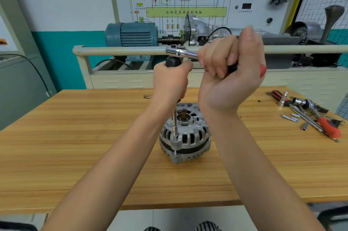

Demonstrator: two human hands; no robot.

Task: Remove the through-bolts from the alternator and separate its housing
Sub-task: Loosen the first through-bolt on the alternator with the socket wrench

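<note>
A silver alternator (185, 134) stands upright on the wooden table (75, 146), its shaft pointing up. A long chrome extension bar (175, 124) rises from a through-bolt at the housing's front left edge. My left hand (170, 82) grips the black upper part of that bar. A chrome ratchet (180, 52) sits on top of it, and my right hand (231, 72) grips the ratchet's handle, held out to the right. Another through-bolt shows at the alternator's right edge (208, 139).
Loose tools lie at the table's right end: a red-handled screwdriver (329, 127), a second ratchet (305, 103), sockets and small bolts (291, 118). Behind the table stands a training rig with a blue motor (131, 34) and a rail (122, 50).
</note>
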